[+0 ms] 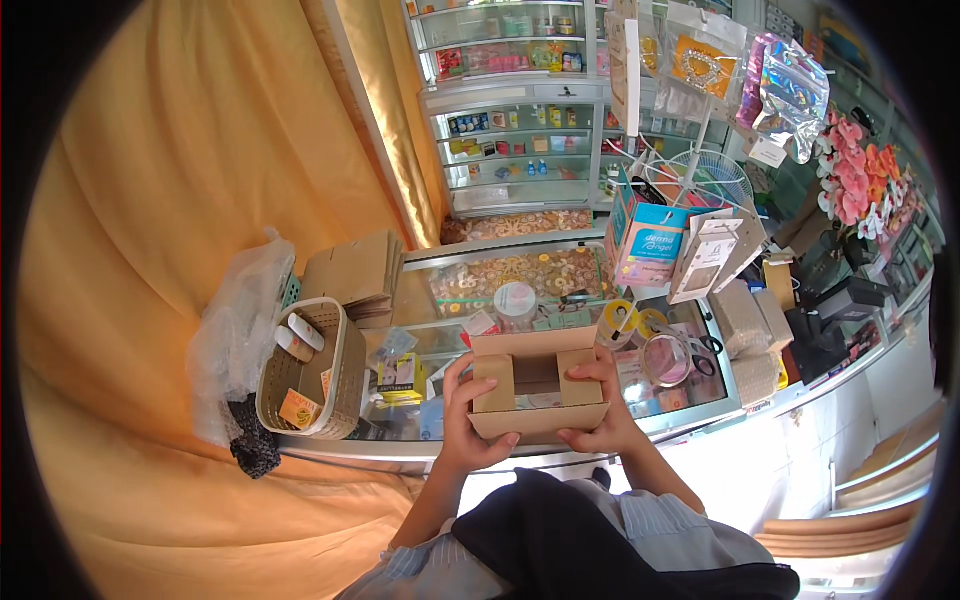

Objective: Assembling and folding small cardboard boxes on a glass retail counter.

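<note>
Between my two hands is a small brown cardboard box (535, 425), held over the glass counter's near edge. Its flaps stand partly open, and through the gap the inside looks dark. My left hand (470, 415) grips the box's left side, fingers bent around the flap and thumb at the near face. On the opposite side my right hand (605, 405) holds it the same way. Just left of the box, a yellow and black small carton (401, 380) lies on the glass. Beyond it sits a round clear-lidded tub (515, 302).
A beige woven basket (350, 385) holding bottles and an orange packet stands left, before flattened cardboard (345, 272) and plastic wrap (235, 330). Tape rolls (619, 318) and black-handled scissors (706, 356) lie right. A display rack (690, 180) rises behind them. Glass shelves (520, 140) stand farther back.
</note>
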Available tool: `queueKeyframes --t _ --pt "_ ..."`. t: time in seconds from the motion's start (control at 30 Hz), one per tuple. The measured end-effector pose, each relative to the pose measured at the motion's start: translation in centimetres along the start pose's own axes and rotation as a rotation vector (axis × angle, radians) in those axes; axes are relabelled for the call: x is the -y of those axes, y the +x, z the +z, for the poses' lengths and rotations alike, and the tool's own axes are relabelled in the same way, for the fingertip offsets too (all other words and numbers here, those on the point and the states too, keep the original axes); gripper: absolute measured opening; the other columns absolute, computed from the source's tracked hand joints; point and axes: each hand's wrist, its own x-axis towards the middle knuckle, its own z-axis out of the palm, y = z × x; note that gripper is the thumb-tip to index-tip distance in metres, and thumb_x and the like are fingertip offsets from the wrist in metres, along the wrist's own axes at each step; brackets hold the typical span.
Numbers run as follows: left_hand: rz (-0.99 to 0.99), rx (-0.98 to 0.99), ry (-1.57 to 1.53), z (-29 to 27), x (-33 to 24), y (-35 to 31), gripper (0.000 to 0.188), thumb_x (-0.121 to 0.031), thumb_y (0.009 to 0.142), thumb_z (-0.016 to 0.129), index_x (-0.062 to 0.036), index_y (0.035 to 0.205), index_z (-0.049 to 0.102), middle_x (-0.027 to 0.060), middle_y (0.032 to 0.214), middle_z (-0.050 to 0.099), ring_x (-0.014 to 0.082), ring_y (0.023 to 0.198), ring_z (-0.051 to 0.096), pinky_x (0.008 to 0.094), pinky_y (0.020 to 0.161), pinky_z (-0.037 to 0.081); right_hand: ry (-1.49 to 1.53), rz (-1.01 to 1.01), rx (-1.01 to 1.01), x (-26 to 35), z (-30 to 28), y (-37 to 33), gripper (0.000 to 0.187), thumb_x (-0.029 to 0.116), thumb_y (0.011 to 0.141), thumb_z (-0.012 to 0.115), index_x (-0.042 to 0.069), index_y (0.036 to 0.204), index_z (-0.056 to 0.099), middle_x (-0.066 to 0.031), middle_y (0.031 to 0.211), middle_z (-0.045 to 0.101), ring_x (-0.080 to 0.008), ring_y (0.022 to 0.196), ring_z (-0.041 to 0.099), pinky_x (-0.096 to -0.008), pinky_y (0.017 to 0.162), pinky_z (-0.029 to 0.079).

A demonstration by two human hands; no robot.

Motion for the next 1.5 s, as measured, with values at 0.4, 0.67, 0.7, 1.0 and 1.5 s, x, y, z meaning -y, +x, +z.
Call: queueKeyframes --t 0.4,0.67,0.7,1.0,1.5 --pt "-0.036 -0.108 0.005 0.4 -0.1 0.0 0.068 -0.065 0.079 0.061 -0.0069 0.114 0.053 0.0237 0.134 0.039 0.0349 0.113 0.051 0.0440 0.093 0.042 0.022 -0.024 -0.011 0.2 0.0 0.2 0.071 0.035 0.065 0.081 0.014 0.124 0.046 -0.0197 0.133 0.031 -0.0345 0.123 0.039 -0.0444 0.102 0.033" --pt "-0.090 -0.198 -0.107 1.1 -1.0 0.3 0.046 -0.045 0.084 0.060 -0.0022 0.100 0.055 0.0225 0.127 0.042 0.0337 0.116 0.046 0.0449 0.099 0.036 0.110 -0.069 -0.118 -0.3 0.4 0.2 0.065 0.062 0.089 0.042 0.003 0.116 0.054 -0.0227 0.127 0.041 -0.0332 0.118 0.043 -0.0429 0.100 0.032" --pt "-0.087 -0.200 -0.108 1.2 -1.0 0.4 0.046 -0.045 0.084 0.060 -0.0022 0.100 0.055 0.0225 0.127 0.042 0.0337 0.116 0.046 0.0449 0.099 0.036 0.109 -0.072 -0.116 -0.2 0.4 0.3 0.065 0.062 0.089 0.042 0.003 0.116 0.054 -0.0227 0.127 0.041 -0.0332 0.118 0.043 -0.0429 0.100 0.032" --pt "-0.108 -0.218 -0.133 1.9 -0.9 0.4 0.041 -0.039 0.084 0.060 -0.0034 0.103 0.050 0.0235 0.135 0.035 0.0324 0.119 0.044 0.0436 0.102 0.033 0.383 -0.041 -0.295 0.2 1.7 0.2 0.062 0.046 0.087 0.057 0.006 0.132 0.041 -0.0172 0.132 0.041 -0.0298 0.124 0.041 -0.0411 0.102 0.032" --pt "-0.136 -0.169 -0.039 1.9 -0.6 -0.1 0.080 -0.051 0.088 0.051 -0.0003 0.143 0.023 0.0209 0.140 0.032 0.0318 0.127 0.038 0.0420 0.107 0.029 0.344 0.024 -0.303 1.2 1.5 0.1 0.071 0.034 0.084 0.055 0.003 0.143 0.029 -0.0187 0.141 0.035 -0.0293 0.130 0.037 -0.0426 0.108 0.027"
